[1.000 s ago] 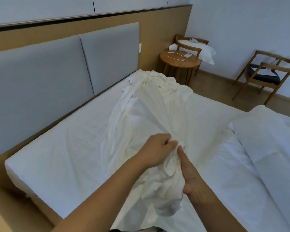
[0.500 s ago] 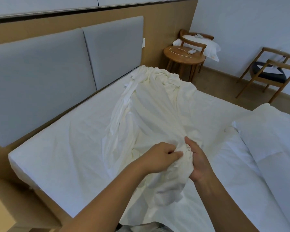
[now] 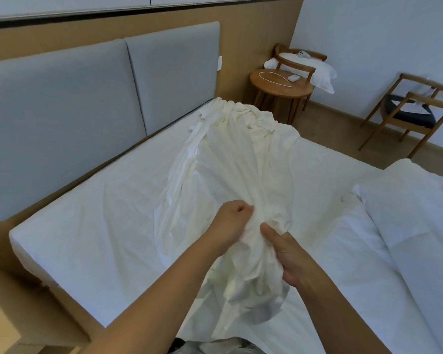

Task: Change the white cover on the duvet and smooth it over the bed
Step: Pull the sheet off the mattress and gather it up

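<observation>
A crumpled white duvet cover [image 3: 230, 159] lies in a long bunched strip across the bed [image 3: 92, 226], from the far edge toward me. My left hand [image 3: 230, 223] is closed on a gathered fold of it near its front end. Just to the right, my right hand [image 3: 289, 254] grips the same bunch, thumb on top. A wad of the cover hangs below both hands. The folded white duvet [image 3: 414, 226] lies on the bed at the right.
A grey padded headboard [image 3: 87, 103] runs along the left. Beyond the bed stand a round wooden side table [image 3: 279, 85] with a cable and a small white device, a chair holding a pillow [image 3: 310, 65], and a second wooden chair [image 3: 414, 111] at the right.
Both hands kept hold of the bunched cover. The right hand slid down from beside the left hand's fingers to below them, and more fabric has gathered under the hands.
</observation>
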Motion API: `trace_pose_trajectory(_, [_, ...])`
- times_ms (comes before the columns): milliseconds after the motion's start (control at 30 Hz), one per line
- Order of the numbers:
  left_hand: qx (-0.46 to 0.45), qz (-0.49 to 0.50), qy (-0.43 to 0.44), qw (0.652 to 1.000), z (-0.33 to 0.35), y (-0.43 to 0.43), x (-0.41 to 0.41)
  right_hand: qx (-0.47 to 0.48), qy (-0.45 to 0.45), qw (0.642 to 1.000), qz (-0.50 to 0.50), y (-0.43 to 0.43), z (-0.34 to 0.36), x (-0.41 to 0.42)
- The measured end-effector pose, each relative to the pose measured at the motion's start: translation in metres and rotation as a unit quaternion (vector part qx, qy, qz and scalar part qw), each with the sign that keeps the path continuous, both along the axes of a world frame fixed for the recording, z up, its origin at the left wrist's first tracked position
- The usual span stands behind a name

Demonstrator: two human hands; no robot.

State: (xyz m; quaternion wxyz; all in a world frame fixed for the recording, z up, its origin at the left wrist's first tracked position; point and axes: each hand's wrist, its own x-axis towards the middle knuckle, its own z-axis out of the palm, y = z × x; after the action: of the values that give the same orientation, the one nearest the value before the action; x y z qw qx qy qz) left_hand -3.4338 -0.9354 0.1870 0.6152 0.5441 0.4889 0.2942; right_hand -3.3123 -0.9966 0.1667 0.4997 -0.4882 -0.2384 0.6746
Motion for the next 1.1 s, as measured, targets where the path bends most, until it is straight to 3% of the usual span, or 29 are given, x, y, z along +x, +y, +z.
trace_pose_trajectory(100, [0.09, -0.082, 0.003, 0.993, 0.017, -0.008, 0.003, 0.032, -0.005, 0.998, 0.051, 0.003, -0.001, -0.006])
trace_pose_trajectory(167, [0.087, -0.111, 0.012, 0.99, 0.023, -0.004, -0.001, 0.049, -0.077, 0.994, 0.057, 0.007, -0.002, -0.01])
trace_pose_trajectory(233, [0.05, -0.069, -0.017, 0.996, 0.022, 0.004, -0.008, 0.046, -0.113, 0.992, 0.029, 0.009, -0.002, -0.008])
trace_pose_trajectory(333, [-0.009, 0.052, 0.032, 0.998, 0.005, 0.01, -0.015, 0.007, 0.04, 0.999, -0.011, 0.007, -0.002, 0.001])
trace_pose_trajectory(433, [-0.192, 0.024, 0.106, 0.975, -0.018, 0.003, -0.018, -0.004, 0.178, 0.983, -0.032, 0.004, 0.004, 0.008])
trace_pose_trajectory(500, [-0.277, 0.009, 0.063, 0.959, -0.03, 0.002, -0.017, -0.019, 0.185, 0.982, -0.034, 0.003, 0.004, 0.009])
trace_pose_trajectory(567, [-0.285, 0.027, -0.009, 0.958, -0.031, 0.004, -0.015, -0.061, 0.176, 0.982, -0.025, 0.001, 0.004, 0.005])
trace_pose_trajectory(667, [-0.224, 0.069, -0.048, 0.971, -0.023, 0.009, -0.008, -0.11, 0.176, 0.978, -0.006, -0.004, -0.001, -0.001])
trace_pose_trajectory(733, [-0.111, 0.085, -0.007, 0.99, -0.014, 0.01, -0.007, -0.129, 0.114, 0.985, 0.031, -0.009, -0.007, -0.003])
trace_pose_trajectory(800, [0.049, 0.023, 0.073, 0.996, 0.001, 0.003, -0.008, -0.144, 0.079, 0.985, 0.054, -0.013, -0.007, -0.001])
trace_pose_trajectory(900, [0.231, -0.117, 0.226, 0.939, 0.015, -0.016, -0.008, -0.11, 0.121, 0.986, 0.028, -0.009, -0.007, 0.005])
trace_pose_trajectory(967, [0.248, -0.129, 0.239, 0.93, 0.014, -0.021, -0.01, -0.068, 0.142, 0.988, -0.009, -0.003, -0.005, 0.005])
trace_pose_trajectory(1100, [0.235, -0.079, 0.2, 0.948, 0.008, -0.028, -0.007, -0.041, 0.205, 0.976, -0.06, 0.001, -0.01, 0.001])
